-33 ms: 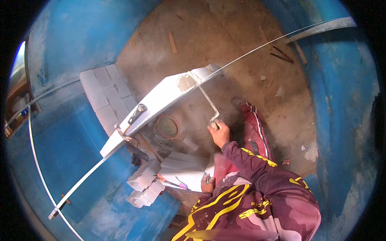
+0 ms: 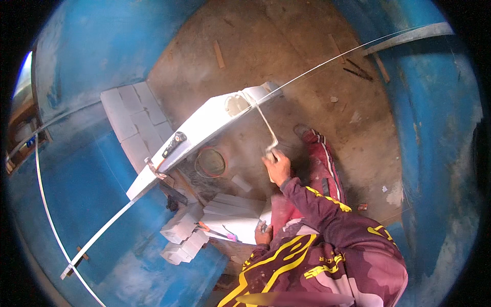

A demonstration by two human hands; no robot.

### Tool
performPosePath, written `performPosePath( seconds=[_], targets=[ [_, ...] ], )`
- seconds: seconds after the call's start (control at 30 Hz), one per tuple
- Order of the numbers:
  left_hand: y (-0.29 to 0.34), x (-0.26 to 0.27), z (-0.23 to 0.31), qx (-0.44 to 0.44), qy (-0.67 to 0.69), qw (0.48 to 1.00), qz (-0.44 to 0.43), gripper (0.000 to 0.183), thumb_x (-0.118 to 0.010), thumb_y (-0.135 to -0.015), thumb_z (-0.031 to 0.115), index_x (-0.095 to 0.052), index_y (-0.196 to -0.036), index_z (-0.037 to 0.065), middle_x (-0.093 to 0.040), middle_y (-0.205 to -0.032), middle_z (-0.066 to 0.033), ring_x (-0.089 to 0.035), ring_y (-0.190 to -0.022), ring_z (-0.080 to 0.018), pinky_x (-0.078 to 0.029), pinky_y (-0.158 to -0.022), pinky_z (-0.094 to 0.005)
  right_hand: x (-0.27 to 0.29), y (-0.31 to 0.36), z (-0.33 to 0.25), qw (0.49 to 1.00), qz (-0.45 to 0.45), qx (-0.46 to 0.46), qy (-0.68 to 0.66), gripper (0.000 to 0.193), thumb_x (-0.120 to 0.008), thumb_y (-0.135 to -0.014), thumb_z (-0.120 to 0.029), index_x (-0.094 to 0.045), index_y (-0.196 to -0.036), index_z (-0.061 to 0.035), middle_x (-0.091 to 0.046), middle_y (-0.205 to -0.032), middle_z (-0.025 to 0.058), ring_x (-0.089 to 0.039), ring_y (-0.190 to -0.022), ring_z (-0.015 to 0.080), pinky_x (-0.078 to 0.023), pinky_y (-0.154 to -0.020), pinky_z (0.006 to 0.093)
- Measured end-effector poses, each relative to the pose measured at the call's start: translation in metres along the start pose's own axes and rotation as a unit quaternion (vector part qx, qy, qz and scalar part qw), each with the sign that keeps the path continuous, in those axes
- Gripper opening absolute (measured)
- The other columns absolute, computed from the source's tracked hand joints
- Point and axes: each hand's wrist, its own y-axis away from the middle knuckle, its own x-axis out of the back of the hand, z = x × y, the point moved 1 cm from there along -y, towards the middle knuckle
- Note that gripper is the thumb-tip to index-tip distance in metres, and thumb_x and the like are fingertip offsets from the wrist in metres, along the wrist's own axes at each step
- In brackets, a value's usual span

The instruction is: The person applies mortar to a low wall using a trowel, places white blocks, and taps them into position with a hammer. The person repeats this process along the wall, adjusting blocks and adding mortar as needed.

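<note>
My right hand [image 2: 277, 168] is closed round the handle of a trowel [image 2: 267, 123], its narrow, pale-smeared blade seen almost edge-on. The blade reaches up to the top of a white block wall [image 2: 202, 123], beside a round beige patch of mortar [image 2: 236, 105]. My left hand [image 2: 263, 234] is low in front of me by my thigh, next to a white slab [image 2: 235, 224]. Its fingers are curled, and what they hold is too small to make out. A hammer [image 2: 174, 145] with a dark handle lies across the wall top.
A bucket [image 2: 198, 165] stands on the floor below the wall. Stacked white blocks [image 2: 181, 225] sit at the lower left, with an orange-handled tool [image 2: 204, 226] on them. More blocks [image 2: 135, 115] lie behind the wall. A taut white line [image 2: 322, 65] runs toward the blue right wall [image 2: 429, 128].
My right hand has shifted slightly left and down, and the trowel has turned a little in it. My left hand stays where it was.
</note>
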Motion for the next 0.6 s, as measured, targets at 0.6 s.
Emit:
performPosePath(
  seconds=[0.6],
  targets=[
    [-0.012,-0.025,-0.032,0.014,0.054,0.998,-0.041,0.046,-0.074,-0.087,0.030,-0.065,-0.124,0.003,-0.068,-0.119,-0.0201,-0.063,-0.111,-0.0307,-0.048,-0.097,-0.0389,-0.017,0.027,-0.008,0.999,-0.038,-0.024,-0.023,0.033,-0.079,-0.082,-0.015,-0.067,-0.109,0.0006,-0.067,-0.100,0.0192,-0.067,-0.093,0.0352,-0.052,-0.079,0.0406]
  ],
)
